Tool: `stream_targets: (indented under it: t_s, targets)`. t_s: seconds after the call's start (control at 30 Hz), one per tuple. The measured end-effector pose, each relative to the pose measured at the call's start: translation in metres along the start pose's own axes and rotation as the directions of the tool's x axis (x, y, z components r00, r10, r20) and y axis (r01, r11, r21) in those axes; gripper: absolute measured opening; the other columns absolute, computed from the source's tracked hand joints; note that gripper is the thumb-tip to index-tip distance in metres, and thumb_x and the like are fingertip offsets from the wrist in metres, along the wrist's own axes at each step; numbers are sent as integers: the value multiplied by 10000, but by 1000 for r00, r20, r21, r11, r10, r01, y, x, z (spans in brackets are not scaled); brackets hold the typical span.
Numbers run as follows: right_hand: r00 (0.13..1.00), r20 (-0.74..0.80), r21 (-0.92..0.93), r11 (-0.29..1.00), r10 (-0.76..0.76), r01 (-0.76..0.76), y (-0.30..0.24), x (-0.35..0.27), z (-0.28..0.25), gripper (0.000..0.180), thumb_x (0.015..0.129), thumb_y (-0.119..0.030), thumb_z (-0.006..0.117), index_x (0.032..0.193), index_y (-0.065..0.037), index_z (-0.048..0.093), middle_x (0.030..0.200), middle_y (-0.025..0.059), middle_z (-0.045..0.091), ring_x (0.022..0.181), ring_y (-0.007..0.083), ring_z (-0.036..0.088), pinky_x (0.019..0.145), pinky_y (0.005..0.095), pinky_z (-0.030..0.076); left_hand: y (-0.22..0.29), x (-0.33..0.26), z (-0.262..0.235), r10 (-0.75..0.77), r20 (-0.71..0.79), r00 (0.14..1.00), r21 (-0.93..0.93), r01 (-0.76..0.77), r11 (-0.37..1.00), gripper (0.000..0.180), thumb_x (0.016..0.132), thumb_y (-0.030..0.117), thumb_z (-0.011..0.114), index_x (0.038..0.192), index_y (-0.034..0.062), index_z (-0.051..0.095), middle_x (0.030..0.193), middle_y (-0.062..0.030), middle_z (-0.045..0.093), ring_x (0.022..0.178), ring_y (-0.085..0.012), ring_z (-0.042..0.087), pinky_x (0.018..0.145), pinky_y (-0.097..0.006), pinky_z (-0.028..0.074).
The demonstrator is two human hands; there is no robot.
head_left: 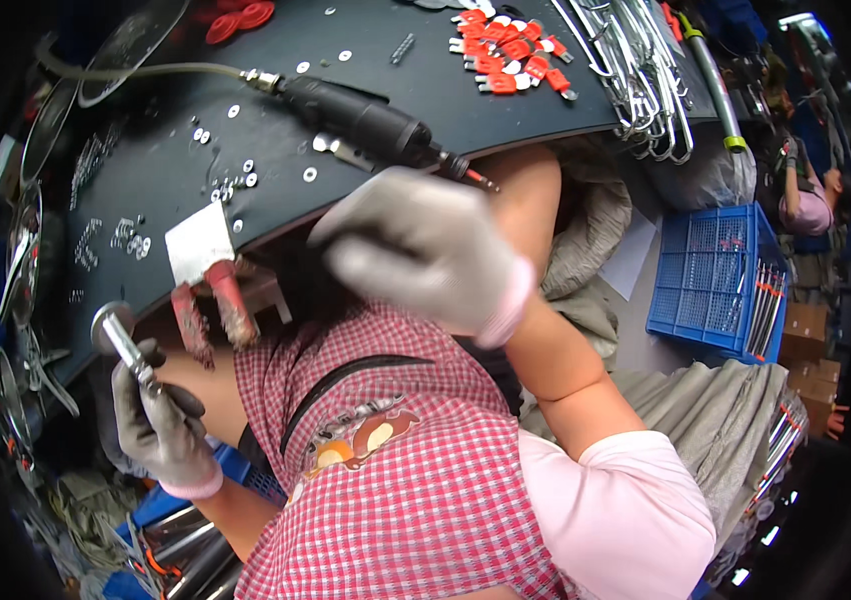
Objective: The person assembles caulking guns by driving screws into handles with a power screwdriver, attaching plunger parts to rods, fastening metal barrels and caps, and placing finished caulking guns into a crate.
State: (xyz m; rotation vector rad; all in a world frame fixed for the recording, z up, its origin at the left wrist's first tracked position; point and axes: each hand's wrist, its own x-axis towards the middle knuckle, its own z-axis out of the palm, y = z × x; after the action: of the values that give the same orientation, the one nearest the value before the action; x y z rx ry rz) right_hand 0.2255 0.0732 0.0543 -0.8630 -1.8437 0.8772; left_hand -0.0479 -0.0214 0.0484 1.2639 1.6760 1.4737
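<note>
My left hand (pixel 160 430), in a pale glove with grey fingers, is closed around a shiny metal rod with a round disc-shaped end (pixel 125 345). It holds the rod tilted, with the disc up near the table's front edge. My right hand (pixel 425 245), gloved too, is over my lap and smeared by motion. Its fingers look bent, but whether they hold anything does not show. Just beyond it a black air screwdriver (pixel 355 118) lies on the dark table (pixel 275 130), its bit pointing right and its hose (pixel 175 70) running left.
Worn red handles (pixel 230 305) and a white flat piece (pixel 200 245) are at the table edge. Washers (pixel 249 180) and springs (pixel 403 48) lie scattered. Red-headed keys (pixel 510 50) and bent metal rods (pixel 640 75) lie at the back right. A blue crate (pixel 710 275) stands right; a person (pixel 807 205) is beyond.
</note>
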Motion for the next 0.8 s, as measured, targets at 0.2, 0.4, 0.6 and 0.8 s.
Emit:
stream_targets:
  t_s: [0.2, 0.4, 0.6, 0.8]
  targets:
    - [723, -652, -646, 335, 226, -687, 111, -10, -179, 279, 868, -275, 565, 972, -32, 652, 754, 116, 656, 603, 213, 613, 612, 328, 479, -19, 16, -18, 11, -60, 998, -100, -17, 995, 339, 941, 198, 462, 1163, -53, 514, 962, -118, 614, 433, -16, 405, 347, -150, 250]
    - [545, -630, -488, 263, 554, -832, 123, 10, -180, 301, 807, -266, 608, 999, -38, 654, 949, 172, 657, 932, 307, 626, 844, 381, 471, -20, 39, -3, 80, -31, 996, -142, -84, 986, 372, 911, 222, 524, 1168, -46, 514, 1014, -131, 596, 463, -32, 430, 362, -147, 277]
    - [576, -664, -580, 157, 476, -799, 118, 3, -160, 339, 838, -251, 565, 1108, -48, 600, 1093, 193, 611, 1033, 329, 579, 906, 393, 433, 3, 41, 6, 133, -44, 990, -120, -138, 983, 349, 920, 190, 505, 1165, -58, 513, 1045, -131, 607, 452, -28, 441, 366, -150, 274]
    - [555, -734, -539, 161, 391, -827, 108, -22, -177, 315, 844, -197, 607, 1074, 18, 611, 997, 167, 655, 871, 253, 634, 801, 348, 470, 23, 38, 15, 117, -94, 989, -286, -140, 948, 268, 915, 151, 506, 1097, -31, 581, 914, -52, 632, 459, -3, 440, 393, -147, 281]
